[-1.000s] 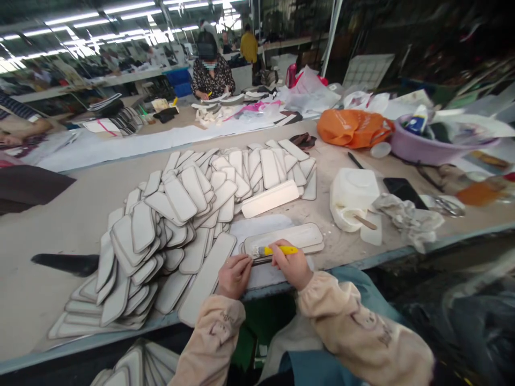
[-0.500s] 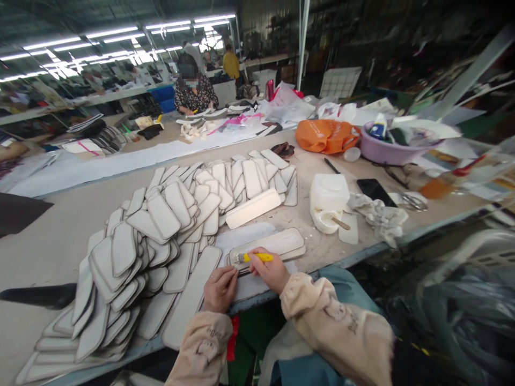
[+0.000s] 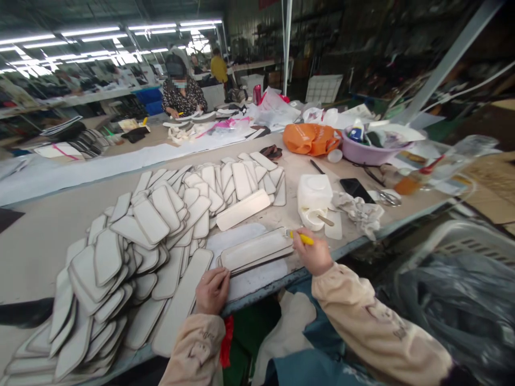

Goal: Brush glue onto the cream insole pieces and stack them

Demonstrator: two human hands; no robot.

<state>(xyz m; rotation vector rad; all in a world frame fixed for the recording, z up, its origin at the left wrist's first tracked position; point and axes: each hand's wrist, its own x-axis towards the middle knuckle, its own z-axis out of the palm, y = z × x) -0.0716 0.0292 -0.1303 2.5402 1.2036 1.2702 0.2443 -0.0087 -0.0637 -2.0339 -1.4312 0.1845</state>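
Note:
My right hand point(image 3: 314, 253) is closed around a yellow-handled brush point(image 3: 304, 238). Its bristles touch the right end of a long, pale, round-cornered panel point(image 3: 255, 249), which lies on a small stack of similar panels near the table's front edge. My left hand point(image 3: 212, 289) has its fingers curled at the near left corner of that panel, holding it down; the fingertips are partly hidden. A large heap of pale panels with dark edges point(image 3: 153, 220) spreads to the left. One panel point(image 3: 243, 210) lies by itself just behind the stack.
A white plastic container point(image 3: 315, 193) with a stick point(image 3: 325, 220) in its opening stands to the right. Beyond it lie a crumpled cloth point(image 3: 360, 212), a phone point(image 3: 357, 190) and scissors point(image 3: 388, 198). Behind are an orange bag point(image 3: 311, 139) and a purple basin point(image 3: 374, 153). A co-worker point(image 3: 184, 94) sits opposite.
My right hand has carried the brush along the panel from its left end to its right end. My left hand stays at the left end. The view has shifted slightly right.

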